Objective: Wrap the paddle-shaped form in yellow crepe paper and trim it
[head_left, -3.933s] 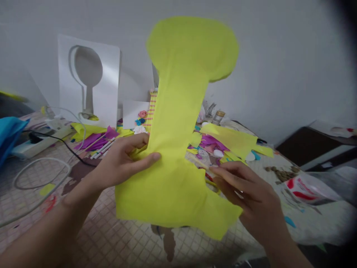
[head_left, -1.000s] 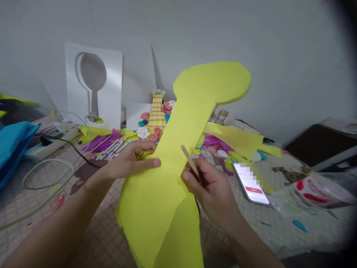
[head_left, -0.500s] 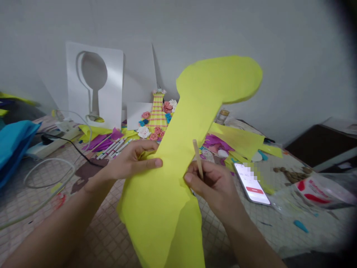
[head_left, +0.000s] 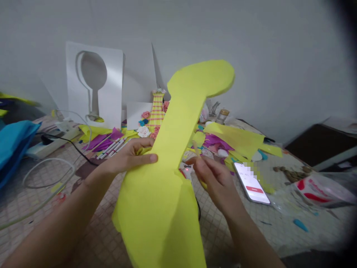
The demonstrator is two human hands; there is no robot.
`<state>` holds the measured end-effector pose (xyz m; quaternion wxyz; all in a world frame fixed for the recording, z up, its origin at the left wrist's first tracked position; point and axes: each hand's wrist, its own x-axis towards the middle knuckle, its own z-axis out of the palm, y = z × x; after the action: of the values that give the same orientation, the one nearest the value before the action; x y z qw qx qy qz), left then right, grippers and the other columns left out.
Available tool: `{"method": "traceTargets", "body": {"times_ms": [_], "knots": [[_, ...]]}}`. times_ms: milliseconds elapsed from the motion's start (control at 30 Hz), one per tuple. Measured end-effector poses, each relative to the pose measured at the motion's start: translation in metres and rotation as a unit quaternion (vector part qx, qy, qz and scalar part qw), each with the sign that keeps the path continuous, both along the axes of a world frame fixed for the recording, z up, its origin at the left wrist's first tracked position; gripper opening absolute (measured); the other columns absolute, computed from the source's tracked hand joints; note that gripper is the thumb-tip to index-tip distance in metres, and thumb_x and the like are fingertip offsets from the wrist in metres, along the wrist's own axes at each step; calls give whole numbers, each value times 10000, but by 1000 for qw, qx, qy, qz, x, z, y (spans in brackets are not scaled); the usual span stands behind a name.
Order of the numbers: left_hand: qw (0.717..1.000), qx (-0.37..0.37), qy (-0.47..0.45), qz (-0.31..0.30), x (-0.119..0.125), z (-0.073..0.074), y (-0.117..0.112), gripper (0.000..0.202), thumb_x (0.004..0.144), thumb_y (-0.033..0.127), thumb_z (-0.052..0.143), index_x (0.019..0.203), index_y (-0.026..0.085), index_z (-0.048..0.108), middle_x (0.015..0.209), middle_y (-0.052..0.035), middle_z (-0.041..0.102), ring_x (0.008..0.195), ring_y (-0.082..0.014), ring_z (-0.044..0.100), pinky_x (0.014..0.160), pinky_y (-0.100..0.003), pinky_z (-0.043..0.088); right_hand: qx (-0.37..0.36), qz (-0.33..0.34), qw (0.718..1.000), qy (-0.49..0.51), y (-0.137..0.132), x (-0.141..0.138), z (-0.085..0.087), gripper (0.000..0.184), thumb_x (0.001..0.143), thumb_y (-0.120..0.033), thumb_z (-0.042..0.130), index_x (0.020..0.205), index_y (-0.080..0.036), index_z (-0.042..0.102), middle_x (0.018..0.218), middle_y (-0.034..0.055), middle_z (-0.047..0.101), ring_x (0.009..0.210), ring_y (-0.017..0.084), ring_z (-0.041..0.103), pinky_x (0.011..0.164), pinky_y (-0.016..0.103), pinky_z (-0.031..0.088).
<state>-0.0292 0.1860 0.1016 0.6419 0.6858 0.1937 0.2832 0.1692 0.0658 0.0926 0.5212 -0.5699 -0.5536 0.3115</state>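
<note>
A large yellow cutout (head_left: 158, 201) stands tilted in front of me, wide at the bottom, with a narrow neck and a rounded head leaning right. Its face looks smooth and paper-covered. My left hand (head_left: 132, 154) grips the left edge at the base of the neck, thumb on the front, other fingers partly behind. To the right of the neck, my right hand (head_left: 216, 178) pinches a thin wooden stick (head_left: 196, 149), blurred and pointing up. A small gap shows between this hand and the cutout's edge.
Several markers (head_left: 113, 147) and purple scraps lie at left, near a power strip (head_left: 52, 143) and cables. Behind stands a flower-trimmed yellow piece (head_left: 157, 111) beside a white board (head_left: 74, 85) with a cut-out hole. A lit phone (head_left: 252, 186) and a plastic packet (head_left: 320, 190) lie right.
The cutout's head has swung left and its neck stands more upright. My right hand has come off the cutout's edge, still with the stick. My left hand has shifted slightly left.
</note>
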Motion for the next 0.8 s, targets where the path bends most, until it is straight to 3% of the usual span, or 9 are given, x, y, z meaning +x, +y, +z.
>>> {"method": "traceTargets", "body": {"times_ms": [100, 200, 267, 400, 500, 600, 700, 800], "knots": [[999, -1, 23, -27, -6, 4, 3, 168, 701, 233, 647, 865, 196, 657, 737, -13, 676, 555, -138, 631, 459, -196, 499, 15, -46, 988, -144, 2, 21, -16, 313, 880, -362, 343, 887, -185, 602, 841, 53, 606, 779, 159, 542, 673, 278, 414], [999, 7, 46, -28, -13, 7, 8, 186, 706, 228, 641, 888, 205, 665, 746, -21, 680, 559, -145, 634, 456, -200, 495, -3, -68, 947, -315, -3, 49, -44, 261, 855, -283, 382, 942, -154, 593, 904, 101, 624, 825, 197, 563, 718, 329, 438], [998, 22, 58, -25, -19, 8, 13, 197, 713, 225, 631, 907, 219, 666, 755, -16, 684, 554, -144, 633, 450, -199, 490, -53, -94, 908, -404, -9, 67, -65, 283, 840, -233, 379, 1027, -153, 575, 967, 114, 628, 851, 213, 583, 732, 359, 456], [991, 88, 92, -40, -27, 9, 24, 243, 679, 192, 655, 920, 214, 679, 760, -25, 695, 584, -169, 642, 458, -205, 493, -89, -124, 881, -448, -14, 87, -91, 360, 792, -243, 435, 1091, -85, 559, 989, 184, 602, 915, 296, 563, 773, 467, 436], [982, 140, 111, -53, -29, 11, 29, 224, 652, 156, 670, 871, 190, 698, 733, -26, 690, 586, -169, 637, 456, -194, 484, -95, -99, 877, -461, -5, 93, -92, 368, 814, -210, 396, 1140, -115, 538, 1092, 153, 575, 1014, 261, 520, 861, 412, 399], [978, 161, 120, -59, -28, 11, 29, 210, 670, 167, 658, 876, 195, 691, 763, -20, 683, 616, -158, 633, 483, -191, 489, -119, -50, 874, -468, 12, 102, -87, 353, 827, -152, 350, 1092, -123, 582, 1049, 136, 612, 966, 217, 553, 838, 336, 407], [975, 158, 140, -65, -28, 13, 27, 209, 711, 204, 628, 916, 220, 668, 806, -2, 672, 654, -141, 630, 515, -185, 493, -160, 2, 864, -478, 26, 115, -85, 289, 797, -204, 448, 996, -129, 644, 921, 132, 654, 851, 222, 591, 755, 317, 428], [973, 153, 157, -69, -28, 14, 26, 187, 725, 224, 617, 908, 224, 660, 799, 13, 657, 660, -126, 618, 526, -172, 485, -181, 42, 855, -484, 31, 122, -87, 341, 723, -253, 568, 1055, -193, 621, 997, 92, 647, 884, 215, 578, 752, 290, 418]]}}
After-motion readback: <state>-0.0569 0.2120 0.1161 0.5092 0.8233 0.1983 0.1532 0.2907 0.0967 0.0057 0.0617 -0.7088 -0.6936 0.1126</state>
